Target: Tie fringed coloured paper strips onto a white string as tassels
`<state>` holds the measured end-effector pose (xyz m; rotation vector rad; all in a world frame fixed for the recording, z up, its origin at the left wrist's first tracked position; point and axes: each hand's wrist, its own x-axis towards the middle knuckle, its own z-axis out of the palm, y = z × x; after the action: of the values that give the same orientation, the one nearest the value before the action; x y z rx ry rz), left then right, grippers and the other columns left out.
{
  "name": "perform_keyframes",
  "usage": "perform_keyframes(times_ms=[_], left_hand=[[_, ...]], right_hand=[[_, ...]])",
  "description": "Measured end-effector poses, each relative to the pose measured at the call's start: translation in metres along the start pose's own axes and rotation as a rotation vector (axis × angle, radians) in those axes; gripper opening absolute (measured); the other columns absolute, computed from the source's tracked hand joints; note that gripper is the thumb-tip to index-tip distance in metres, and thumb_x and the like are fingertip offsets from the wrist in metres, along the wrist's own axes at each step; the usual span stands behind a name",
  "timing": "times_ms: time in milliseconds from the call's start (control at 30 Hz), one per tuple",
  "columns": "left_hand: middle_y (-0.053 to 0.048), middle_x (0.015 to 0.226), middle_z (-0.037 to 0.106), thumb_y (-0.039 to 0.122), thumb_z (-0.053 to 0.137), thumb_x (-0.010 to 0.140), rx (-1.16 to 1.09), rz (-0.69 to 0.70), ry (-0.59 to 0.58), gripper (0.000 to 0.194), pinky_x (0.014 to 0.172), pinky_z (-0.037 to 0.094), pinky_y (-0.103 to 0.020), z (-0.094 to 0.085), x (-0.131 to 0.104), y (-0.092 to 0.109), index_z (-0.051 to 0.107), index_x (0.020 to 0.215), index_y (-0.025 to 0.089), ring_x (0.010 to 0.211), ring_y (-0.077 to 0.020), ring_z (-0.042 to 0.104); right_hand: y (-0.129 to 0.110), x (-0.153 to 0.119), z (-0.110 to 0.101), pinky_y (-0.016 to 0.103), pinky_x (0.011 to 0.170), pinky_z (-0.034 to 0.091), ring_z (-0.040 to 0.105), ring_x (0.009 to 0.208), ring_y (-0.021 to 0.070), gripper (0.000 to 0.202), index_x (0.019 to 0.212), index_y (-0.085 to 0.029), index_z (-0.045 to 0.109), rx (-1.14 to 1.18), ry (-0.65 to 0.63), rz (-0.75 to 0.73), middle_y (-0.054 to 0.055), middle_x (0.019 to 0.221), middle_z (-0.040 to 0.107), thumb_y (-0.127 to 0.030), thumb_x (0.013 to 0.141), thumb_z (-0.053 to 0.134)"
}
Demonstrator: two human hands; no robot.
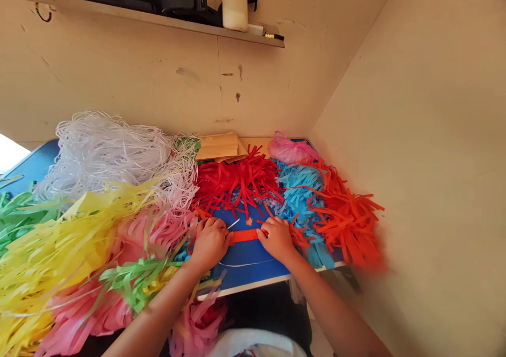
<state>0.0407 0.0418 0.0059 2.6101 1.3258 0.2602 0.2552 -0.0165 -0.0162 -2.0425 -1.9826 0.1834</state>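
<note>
An orange-red paper strip with fringed ends [244, 235] lies stretched across the blue tabletop [253, 270]. My left hand [211, 241] is closed on the strip's left part, and my right hand [275, 237] pinches its right part. Fringe spreads out beyond both hands. Close to my left fingers a thin white string [234, 223] sticks up at a slant. Another white string [247, 265] curves over the table in front of the strip. Behind my hands sits a pile of red paper fringe [241, 180].
White string [106, 151] is heaped at the back left. Yellow fringe [75, 235], pink fringe [158, 228] and green fringe [136, 278] crowd the left. Blue fringe [302, 193] and orange fringe [348, 220] lie right, below a pink plastic bag [292, 150]. A shelf [158, 22] overhangs the table.
</note>
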Motion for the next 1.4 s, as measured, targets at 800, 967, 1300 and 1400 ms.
perform_keyframes(times_ms=[800,967,1300,1400], left_hand=[[-0.005,0.088,0.071,0.034,0.063,0.083,-0.011,-0.050,-0.116,0.011,0.084,0.033,-0.039,-0.010,0.012,0.026,0.067,0.083,0.023,0.094,-0.0258,0.058],[-0.005,0.089,0.073,0.032,0.058,0.086,-0.037,-0.021,-0.180,0.015,0.083,0.034,-0.038,-0.017,0.004,0.018,0.070,0.084,0.023,0.092,-0.0244,0.060],[-0.008,0.085,0.074,0.029,0.039,0.094,0.025,-0.076,-0.186,0.036,0.083,0.035,-0.039,-0.014,0.003,0.020,0.070,0.077,0.021,0.091,-0.0252,0.061],[-0.010,0.080,0.072,0.031,0.042,0.092,0.067,-0.095,-0.176,0.036,0.082,0.036,-0.039,-0.008,0.007,0.021,0.070,0.073,0.019,0.088,-0.0263,0.061]], right_hand=[[0.004,-0.005,-0.002,0.033,0.076,0.027,0.053,0.088,0.0203,0.021,0.077,-0.021,0.066,-0.047,0.031,-0.047,0.003,0.082,0.065,-0.033,0.092,0.059],[0.010,-0.009,-0.009,0.034,0.081,0.027,0.053,0.089,0.0193,0.023,0.076,-0.021,0.066,-0.006,0.027,-0.111,0.002,0.085,0.066,-0.035,0.093,0.061],[0.011,-0.002,-0.013,0.031,0.073,0.025,0.052,0.083,0.0163,0.024,0.068,-0.019,0.061,0.035,-0.046,-0.065,-0.001,0.077,0.063,-0.030,0.090,0.063],[0.010,0.002,-0.010,0.030,0.072,0.024,0.052,0.081,0.0163,0.025,0.065,-0.019,0.060,0.029,-0.055,-0.061,-0.001,0.074,0.062,-0.028,0.087,0.064]])
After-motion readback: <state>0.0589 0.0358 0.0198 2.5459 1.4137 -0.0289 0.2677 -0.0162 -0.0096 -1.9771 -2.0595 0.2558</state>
